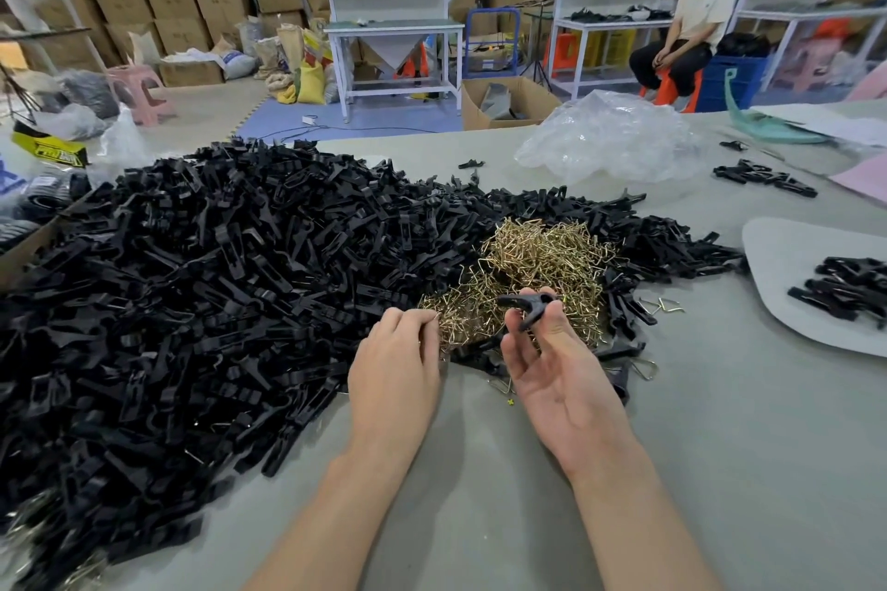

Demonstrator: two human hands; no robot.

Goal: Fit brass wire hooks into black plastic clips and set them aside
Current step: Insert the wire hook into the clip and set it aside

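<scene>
Head view looks down on a grey table (720, 446) where the right hand (557, 370) is turned palm up, its thumb and first fingers pinching one black clip (528, 306) just above the near edge of the heap of brass hooks (537, 259). The clip lies roughly left to right, and its splayed end seems to face left, toward the other hand. The left hand (393, 360) is palm down just to the left, its fingertips (427, 319) curled into the near-left fringe of the brass heap; whether they have a hook pinched cannot be told. The two hands are near each other with only a strip of hooks between them, so the left hand is the one placed to bring a hook rightward into the clip's open end, and the wire would need to line up with that axis. A big heap of loose black clips (216, 278) spreads away to the left and far side. Well to the right, a small batch of clips (845, 288) rests on a grey mat (792, 254), likely the place for finished pieces.
</scene>
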